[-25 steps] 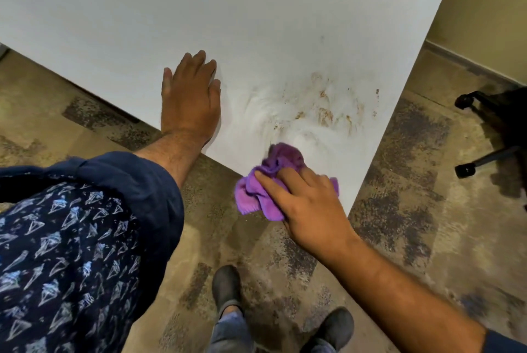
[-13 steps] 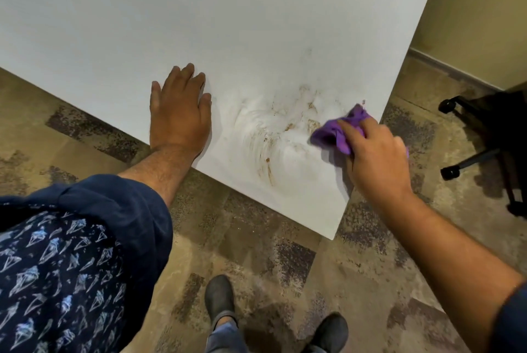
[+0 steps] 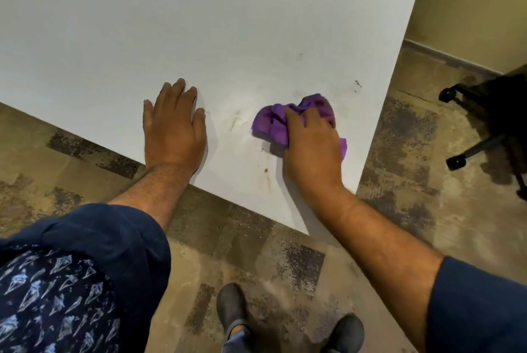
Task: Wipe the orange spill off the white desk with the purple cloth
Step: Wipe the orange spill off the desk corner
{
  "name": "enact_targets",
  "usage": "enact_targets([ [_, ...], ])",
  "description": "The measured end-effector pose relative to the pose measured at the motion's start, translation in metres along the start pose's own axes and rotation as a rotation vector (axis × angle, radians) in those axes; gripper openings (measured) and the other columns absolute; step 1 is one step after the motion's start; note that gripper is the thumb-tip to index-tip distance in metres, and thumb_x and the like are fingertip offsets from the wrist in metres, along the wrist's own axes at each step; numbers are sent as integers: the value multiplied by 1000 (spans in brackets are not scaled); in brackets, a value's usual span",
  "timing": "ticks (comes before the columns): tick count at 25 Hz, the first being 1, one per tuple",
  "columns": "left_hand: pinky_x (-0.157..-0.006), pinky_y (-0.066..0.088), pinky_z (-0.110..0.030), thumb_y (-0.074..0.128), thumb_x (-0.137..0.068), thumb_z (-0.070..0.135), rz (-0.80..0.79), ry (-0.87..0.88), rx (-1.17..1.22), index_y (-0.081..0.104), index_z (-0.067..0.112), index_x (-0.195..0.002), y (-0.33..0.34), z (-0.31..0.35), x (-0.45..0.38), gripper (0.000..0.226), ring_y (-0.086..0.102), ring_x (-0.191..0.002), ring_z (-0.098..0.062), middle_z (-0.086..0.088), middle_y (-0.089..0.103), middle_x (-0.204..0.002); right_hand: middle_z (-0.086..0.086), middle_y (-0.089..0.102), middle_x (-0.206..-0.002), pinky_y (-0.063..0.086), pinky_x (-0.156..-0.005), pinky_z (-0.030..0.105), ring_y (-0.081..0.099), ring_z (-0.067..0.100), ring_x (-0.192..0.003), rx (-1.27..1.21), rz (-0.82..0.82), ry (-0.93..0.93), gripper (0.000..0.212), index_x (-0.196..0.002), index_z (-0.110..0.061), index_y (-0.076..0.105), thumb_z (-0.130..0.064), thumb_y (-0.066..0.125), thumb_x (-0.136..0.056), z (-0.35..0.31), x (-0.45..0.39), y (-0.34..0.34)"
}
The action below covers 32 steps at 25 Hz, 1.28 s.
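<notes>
My right hand (image 3: 310,150) presses a crumpled purple cloth (image 3: 273,121) onto the white desk (image 3: 228,24) near its front right corner. The cloth bunches out ahead of my fingers and a bit shows at the right of my palm. Only faint orange spill traces (image 3: 267,177) show: small specks and a thin streak just left of my wrist, plus tiny dark specks (image 3: 357,84) beyond the cloth. A pale wet smear (image 3: 238,121) lies left of the cloth. My left hand (image 3: 174,130) rests flat on the desk, fingers spread, holding nothing.
The desk's front edge runs diagonally, with its corner (image 3: 309,233) beside my right forearm. Below is mottled brown floor with my two dark shoes (image 3: 232,307). A black office chair base with castors (image 3: 467,150) stands to the right, by a yellowish wall.
My right hand carried the cloth from the desk's near edge out to the right side, then back left across the stain. Most orange smears have gone. My left hand stayed flat.
</notes>
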<state>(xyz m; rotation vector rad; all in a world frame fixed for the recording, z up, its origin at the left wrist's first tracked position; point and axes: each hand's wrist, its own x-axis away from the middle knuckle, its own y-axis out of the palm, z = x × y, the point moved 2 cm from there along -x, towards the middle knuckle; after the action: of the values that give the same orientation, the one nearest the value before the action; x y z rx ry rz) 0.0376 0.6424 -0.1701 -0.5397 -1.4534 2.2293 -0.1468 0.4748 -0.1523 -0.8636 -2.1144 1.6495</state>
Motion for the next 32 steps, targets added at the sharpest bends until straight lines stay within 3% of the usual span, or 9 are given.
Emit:
enact_targets([
  [4, -130, 8, -53, 40, -109, 28, 4, 8, 2, 50, 15, -153, 1, -1, -1, 47, 27, -160, -25, -5, 40, -168, 8, 64, -116, 35, -70, 35, 61, 31, -96, -58, -206, -165, 63, -143, -21, 57, -10, 70, -82, -36, 68, -5],
  [9, -130, 8, -53, 41, -109, 29, 2, 1, 18, 50, 16, -153, 2, -1, 0, 47, 26, -160, -24, -4, 40, -168, -2, 65, -115, 37, -73, 31, 62, 22, -97, -112, -509, -410, 39, -141, -32, 59, -35, 58, -102, -9, 106, -43],
  [11, -130, 8, -52, 40, -109, 29, 2, 7, 17, 50, 16, -153, 3, -1, 0, 48, 26, -160, -24, -4, 40, -168, -12, 62, -104, 41, -68, 23, 59, 12, -87, -257, -387, -250, 33, -129, -39, 62, -51, 40, -108, 8, 73, -68],
  [13, -130, 8, -52, 40, -108, 30, 14, 7, 33, 51, 16, -153, 4, -3, -1, 48, 28, -160, -25, -5, 41, -167, -12, 63, -103, 39, -66, 21, 59, 13, -86, -312, -97, -116, 31, -124, -38, 60, -48, 36, -108, 36, 12, -88],
  [15, -129, 8, -52, 41, -108, 30, 23, 3, 41, 52, 16, -152, 3, -3, -1, 47, 29, -159, -26, -5, 42, -166, -3, 68, -128, 45, -79, 35, 63, 27, -107, -130, 15, -116, 32, -133, -35, 60, -40, 41, -107, 63, -54, -88],
  [17, -130, 9, -52, 41, -109, 30, 20, 3, 30, 51, 16, -152, 3, -2, -1, 47, 29, -159, -26, -5, 42, -166, 1, 43, -166, 37, -113, 62, 41, 36, -148, 129, -175, -73, 45, -153, -39, 48, -46, 43, -109, 78, -88, -57],
  [19, -130, 8, -51, 41, -109, 30, 18, 3, 27, 51, 16, -153, 3, -2, -2, 48, 29, -159, -25, -5, 42, -167, -2, 18, -178, 13, -127, 68, 12, 38, -163, 196, -328, -28, 56, -163, -46, 29, -52, 41, -109, 80, -88, -21],
  [25, -131, 10, -54, 43, -109, 29, 7, 3, 12, 50, 16, -153, 4, -3, -1, 46, 28, -160, -26, -5, 41, -167, -8, 45, -166, 32, -121, 59, 35, 30, -156, -102, -130, -31, 48, -155, -37, 50, -40, 44, -108, 62, -72, -7],
  [32, -131, 10, -54, 44, -109, 27, -7, -3, 15, 50, 15, -153, 1, 0, -2, 46, 28, -160, -26, -6, 40, -167, -5, 54, -159, 39, -116, 44, 42, 22, -154, -291, -303, -285, 55, -149, -25, 61, -16, 73, -96, 12, 63, -14],
])
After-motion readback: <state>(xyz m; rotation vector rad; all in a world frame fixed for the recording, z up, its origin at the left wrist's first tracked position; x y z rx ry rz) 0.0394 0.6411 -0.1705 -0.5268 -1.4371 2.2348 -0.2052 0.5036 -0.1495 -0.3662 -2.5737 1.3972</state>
